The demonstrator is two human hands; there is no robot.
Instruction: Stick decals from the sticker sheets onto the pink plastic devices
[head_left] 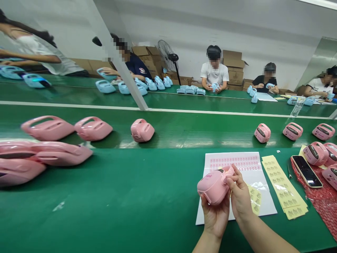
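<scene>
A rounded pink plastic casing with a carry handle (213, 186) is held up over the white sticker sheet (263, 205). My left hand (217, 216) cradles it from below, fingers wrapped round its underside. At its right side, my right hand (240, 193) is closed, thumb and fingertips on the handle end. Whether a small sticker sits between those fingertips cannot be made out. Pink printed marks run in rows along the sheet's top. Partly behind my right hand lies a yellow sticker sheet (255, 200).
Yellow sticker strips (283, 186), a phone (306, 171) and red bubble wrap (322, 203) lie to the right. More pink casings (92, 128) stand left and right on the green bench (118, 211). A white post (123, 66) rises ahead. Co-workers (214, 72) handle blue casings opposite.
</scene>
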